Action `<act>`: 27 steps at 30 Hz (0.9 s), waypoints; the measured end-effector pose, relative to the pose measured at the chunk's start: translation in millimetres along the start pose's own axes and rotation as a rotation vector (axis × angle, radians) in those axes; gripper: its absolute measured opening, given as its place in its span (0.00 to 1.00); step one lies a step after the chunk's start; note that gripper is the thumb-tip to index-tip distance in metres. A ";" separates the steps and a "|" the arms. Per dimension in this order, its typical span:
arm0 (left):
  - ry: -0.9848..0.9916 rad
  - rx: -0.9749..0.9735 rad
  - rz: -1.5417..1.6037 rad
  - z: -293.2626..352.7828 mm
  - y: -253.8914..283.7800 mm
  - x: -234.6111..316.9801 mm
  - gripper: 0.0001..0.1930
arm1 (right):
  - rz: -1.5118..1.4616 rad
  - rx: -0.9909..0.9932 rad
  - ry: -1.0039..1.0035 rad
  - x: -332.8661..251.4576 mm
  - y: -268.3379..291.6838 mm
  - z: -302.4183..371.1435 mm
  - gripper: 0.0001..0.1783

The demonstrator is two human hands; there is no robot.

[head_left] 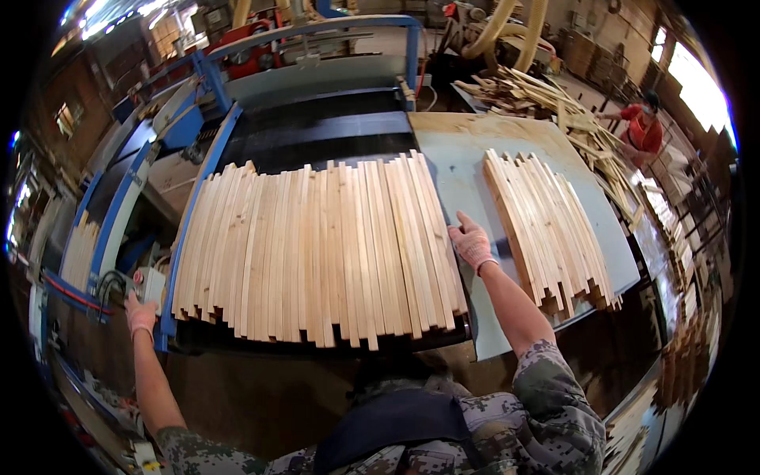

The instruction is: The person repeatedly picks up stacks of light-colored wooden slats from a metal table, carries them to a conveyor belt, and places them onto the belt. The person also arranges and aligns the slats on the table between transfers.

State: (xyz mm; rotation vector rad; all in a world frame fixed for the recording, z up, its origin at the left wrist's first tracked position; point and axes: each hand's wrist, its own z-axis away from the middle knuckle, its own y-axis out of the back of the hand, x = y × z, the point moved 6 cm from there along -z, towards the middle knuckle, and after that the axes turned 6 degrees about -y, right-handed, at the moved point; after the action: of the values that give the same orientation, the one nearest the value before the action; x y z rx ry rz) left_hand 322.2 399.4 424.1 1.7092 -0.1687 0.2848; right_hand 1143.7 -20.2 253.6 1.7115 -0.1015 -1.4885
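Observation:
A wide row of pale wooden strips (317, 245) lies side by side on the dark belt (317, 134) of a blue-framed machine, its ends uneven. My right hand (473, 244), in a pinkish knit glove, is beside the row's right edge with fingers apart; nothing shows in it. Further right, a smaller bundle of wooden strips (550, 229) rests on a grey-blue board (455, 158). At the left, my gloved left hand (142, 315) reaches to a small control box (148, 283) with a red button. Its fingers look stretched out against the box's near side.
A blue rail (202, 190) borders the belt on the left, and a blue frame (317, 36) spans its far end. Behind the board is a heap of scrap wood (554, 103). A person in red (645, 131) is at the far right. More strips (81, 249) lie at far left.

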 end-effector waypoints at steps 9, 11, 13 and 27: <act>0.098 0.087 1.450 200.4 -101.8 48.6 0.16 | -0.055 0.070 -0.006 -13.0 6.3 17.0 0.35; 0.375 0.033 1.459 267.7 -143.4 61.1 0.17 | -0.051 0.091 -0.024 -16.6 13.0 23.8 0.34; 0.510 -0.229 1.614 321.4 -227.6 21.1 0.14 | -0.090 0.118 0.002 -20.9 9.5 29.3 0.34; -0.325 -1.342 -0.080 544.7 -402.1 -91.3 0.06 | -0.406 0.145 0.160 34.5 -4.2 -8.0 0.30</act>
State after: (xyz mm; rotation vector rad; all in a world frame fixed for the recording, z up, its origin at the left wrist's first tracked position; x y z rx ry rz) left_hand 394.7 -78.6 -58.5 0.4076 -0.4130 -0.1741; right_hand 1158.6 -32.5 223.7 2.0497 0.2419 -1.6554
